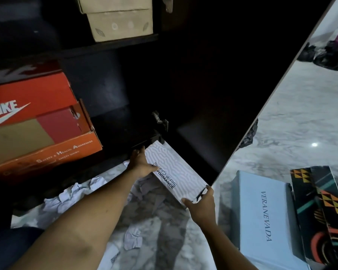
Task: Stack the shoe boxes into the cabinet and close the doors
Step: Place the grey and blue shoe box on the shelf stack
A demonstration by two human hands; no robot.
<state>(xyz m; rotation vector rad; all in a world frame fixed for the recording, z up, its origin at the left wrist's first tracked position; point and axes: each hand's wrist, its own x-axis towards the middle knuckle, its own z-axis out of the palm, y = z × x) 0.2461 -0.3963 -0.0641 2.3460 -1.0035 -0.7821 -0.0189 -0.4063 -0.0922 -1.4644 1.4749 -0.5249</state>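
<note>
A white patterned Skechers shoe box [175, 171] is tilted in front of the dark cabinet's bottom shelf [193, 133], its far end at the shelf edge. My left hand [140, 162] grips its left side, thumb on the lid. My right hand [200, 204] holds its near end. A red and orange Nike box [33, 117] sits inside the cabinet at left. On the floor at right stand a light blue Veranevada box [265, 217] and a black patterned box [320, 207].
The open cabinet door [252, 94] angles along the right, close to the box's right side. A beige box [119, 18] sits on the upper shelf. Crumpled paper [70, 195] lies on the marble floor. Black bags [330, 55] lie far right.
</note>
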